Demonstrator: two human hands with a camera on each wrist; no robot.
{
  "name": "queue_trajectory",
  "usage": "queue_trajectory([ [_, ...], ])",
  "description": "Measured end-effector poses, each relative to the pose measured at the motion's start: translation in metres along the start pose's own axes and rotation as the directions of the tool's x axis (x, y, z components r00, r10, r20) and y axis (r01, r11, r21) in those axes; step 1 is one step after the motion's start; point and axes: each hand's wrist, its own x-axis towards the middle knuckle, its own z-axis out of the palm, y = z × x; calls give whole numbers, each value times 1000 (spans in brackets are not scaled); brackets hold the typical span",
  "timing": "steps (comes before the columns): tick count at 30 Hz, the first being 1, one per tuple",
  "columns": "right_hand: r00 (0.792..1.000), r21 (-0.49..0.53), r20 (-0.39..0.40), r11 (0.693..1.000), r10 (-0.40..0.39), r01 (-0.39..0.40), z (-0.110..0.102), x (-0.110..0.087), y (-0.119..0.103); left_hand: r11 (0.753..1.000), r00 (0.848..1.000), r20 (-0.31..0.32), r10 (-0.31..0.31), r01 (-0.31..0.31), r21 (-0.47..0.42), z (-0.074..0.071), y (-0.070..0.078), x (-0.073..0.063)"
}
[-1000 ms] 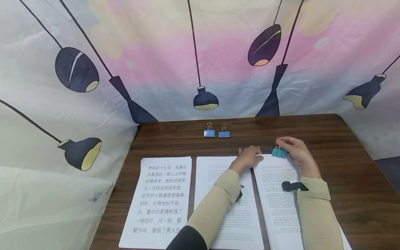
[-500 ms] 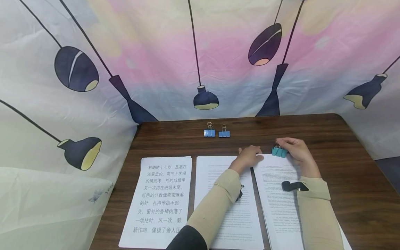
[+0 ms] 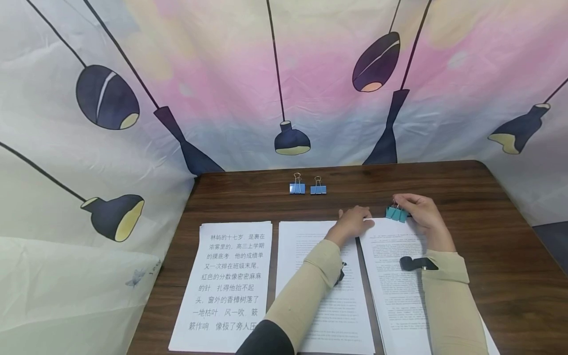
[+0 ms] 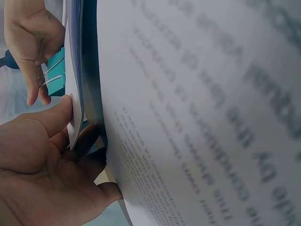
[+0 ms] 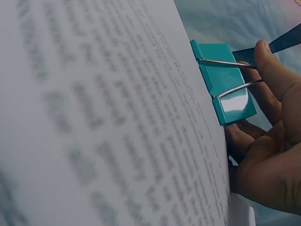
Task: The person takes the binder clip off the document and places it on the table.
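A teal binder clip (image 3: 396, 213) sits at the far edge of the right-hand paper stack (image 3: 390, 276). My right hand (image 3: 423, 219) pinches its wire handles between thumb and fingers. In the right wrist view the clip (image 5: 228, 82) has its mouth right at the sheets' edge, handles pointing away from the text. My left hand (image 3: 352, 224) grips the near-left top corner of that same stack. In the left wrist view the left thumb (image 4: 59, 113) lies on the top sheet, with fingers beneath the pages.
Two blue binder clips (image 3: 297, 188) stand near the table's back edge. A middle paper stack (image 3: 324, 315) lies under my left forearm, and a left stack (image 3: 226, 286) with large Chinese print lies beside it. A lamp-patterned cloth (image 3: 248, 98) hangs behind the wooden table (image 3: 501, 256).
The teal clip has shifted very slightly toward the table's back and tilted a little in my right hand. My left hand keeps its place at the stack's corner.
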Motion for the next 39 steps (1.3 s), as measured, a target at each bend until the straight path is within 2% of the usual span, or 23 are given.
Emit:
queue_trajectory([
  [13, 1000, 37, -29, 999, 10, -9, 1, 0, 0, 1000, 1000, 3, 2, -2, -18, 0, -2, 0],
  [23, 998, -3, -51, 999, 45, -46, 3, -1, -2, 1000, 1000, -1, 5, -5, -29, 1, -4, 0],
  [39, 998, 25, -65, 999, 25, -24, 3, -2, -1, 1000, 1000, 6, 7, -7, -5, 1, -2, 1],
])
